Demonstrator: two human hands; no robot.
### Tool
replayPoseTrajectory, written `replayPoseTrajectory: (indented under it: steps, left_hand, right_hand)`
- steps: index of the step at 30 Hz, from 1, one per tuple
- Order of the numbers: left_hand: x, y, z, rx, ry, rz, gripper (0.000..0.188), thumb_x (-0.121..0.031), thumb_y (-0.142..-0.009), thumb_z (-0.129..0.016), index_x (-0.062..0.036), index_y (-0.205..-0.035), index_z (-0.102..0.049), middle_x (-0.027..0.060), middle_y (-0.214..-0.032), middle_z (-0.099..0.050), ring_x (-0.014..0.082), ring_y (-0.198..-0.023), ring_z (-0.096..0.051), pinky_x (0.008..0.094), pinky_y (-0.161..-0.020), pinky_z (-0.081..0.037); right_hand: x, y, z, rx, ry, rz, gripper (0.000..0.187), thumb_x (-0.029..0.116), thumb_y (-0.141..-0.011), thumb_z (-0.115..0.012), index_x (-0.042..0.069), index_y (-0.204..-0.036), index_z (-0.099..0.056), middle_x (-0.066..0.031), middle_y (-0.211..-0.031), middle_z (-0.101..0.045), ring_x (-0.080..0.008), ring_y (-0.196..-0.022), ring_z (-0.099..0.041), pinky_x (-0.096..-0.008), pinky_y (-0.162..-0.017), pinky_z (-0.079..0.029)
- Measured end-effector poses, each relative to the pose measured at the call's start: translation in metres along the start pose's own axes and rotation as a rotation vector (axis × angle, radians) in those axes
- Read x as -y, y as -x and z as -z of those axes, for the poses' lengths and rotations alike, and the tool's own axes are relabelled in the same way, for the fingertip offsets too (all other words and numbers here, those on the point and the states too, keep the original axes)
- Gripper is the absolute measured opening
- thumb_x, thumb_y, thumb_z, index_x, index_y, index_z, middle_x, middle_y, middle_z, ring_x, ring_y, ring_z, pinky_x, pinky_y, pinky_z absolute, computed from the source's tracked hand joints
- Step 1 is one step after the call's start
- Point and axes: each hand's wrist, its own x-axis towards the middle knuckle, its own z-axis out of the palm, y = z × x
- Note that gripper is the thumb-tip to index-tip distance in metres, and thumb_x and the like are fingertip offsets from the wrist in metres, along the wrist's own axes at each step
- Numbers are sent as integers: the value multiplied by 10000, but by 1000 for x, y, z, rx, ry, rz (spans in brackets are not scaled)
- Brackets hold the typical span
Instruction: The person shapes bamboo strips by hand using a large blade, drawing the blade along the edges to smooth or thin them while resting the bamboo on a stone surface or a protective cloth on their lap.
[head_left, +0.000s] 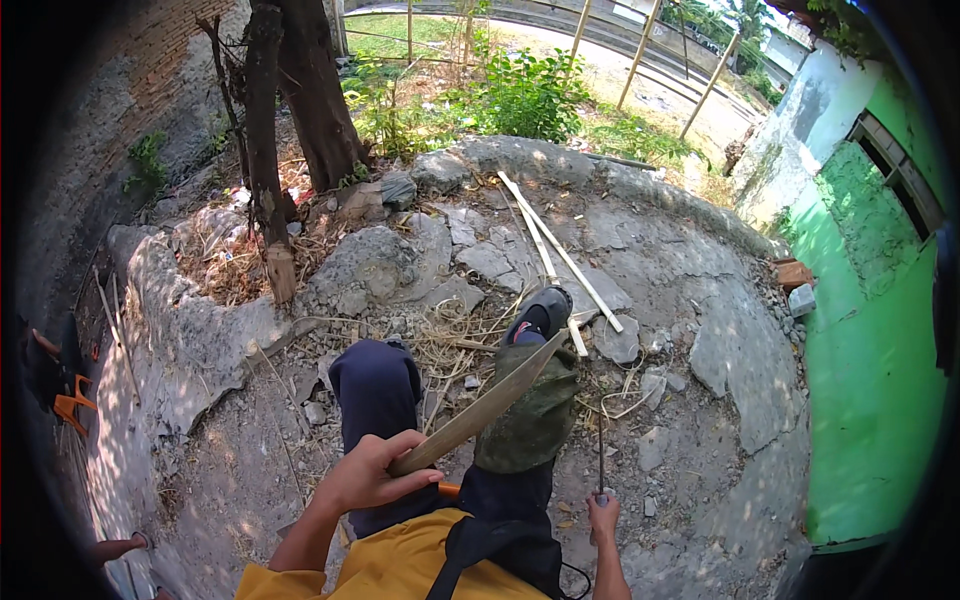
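My left hand [372, 472] grips the near end of a flat brown bamboo slat [490, 405], thumb on one side and fingers on the other. The slat slants up and to the right, passing over a dark green cloth [530, 415] draped on my right leg. Low beside that leg, my right hand [604, 518] is closed round the handle of a long, thin-bladed knife [602, 455]. The dark blade points away from me, near the ground and apart from the slat.
Pale split strips [575, 265] lie ahead by my right shoe [540, 312], among shavings [460, 345] on cracked concrete. A tree trunk [318, 100] and a cut post [268, 170] stand ahead left. At right is a green wall [870, 400]; an orange chair [72, 405] and another person's leg [120, 547] show far left.
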Motion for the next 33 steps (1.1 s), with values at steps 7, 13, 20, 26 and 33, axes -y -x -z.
replayPoseTrajectory:
  steps: [7,13,20,26,33]
  left_hand:
    - [-9,-5,-20,64,-39,31,344,-279,-906,-827,-74,-1140,-683,115,-701,-683,238,-580,-673,328,-576,-498]
    - [-12,-20,-38,123,-44,-82,373,-250,-831,-889,-44,-1087,-712,117,-665,-640,225,-573,-676,311,-566,-496]
    - [-16,-24,-39,235,-31,-117,372,-246,-807,-905,-51,-1068,-725,94,-613,-596,209,-525,-631,301,-520,-450]
    - [-8,-17,-39,304,41,-108,387,-248,-800,-910,-54,-1087,-739,68,-613,-600,167,-504,-575,289,-511,-430]
    - [-5,-19,-31,553,150,-108,329,-259,-944,-782,-37,-1176,-710,70,-598,-567,167,-485,-563,294,-502,-431]
  right_hand:
    - [215,25,103,74,-695,12,415,119,-933,-737,70,-1315,-580,41,-675,-535,-57,-499,-475,-244,-445,-366]
    - [353,47,183,358,-1145,189,479,125,-929,-739,-23,-1343,-550,40,-654,-502,-40,-479,-421,-229,-452,-348]
    - [425,76,205,673,-1394,467,604,187,-908,-808,-97,-1364,-532,11,-636,-544,-52,-469,-450,-232,-449,-341]
    - [438,86,200,642,-1356,472,414,162,-902,-820,-73,-1167,-607,-3,-625,-534,-67,-457,-444,-239,-439,-319]
    - [433,88,193,712,-1523,417,355,186,-892,-839,-25,-1024,-587,-20,-651,-541,-74,-466,-446,-248,-445,-328]
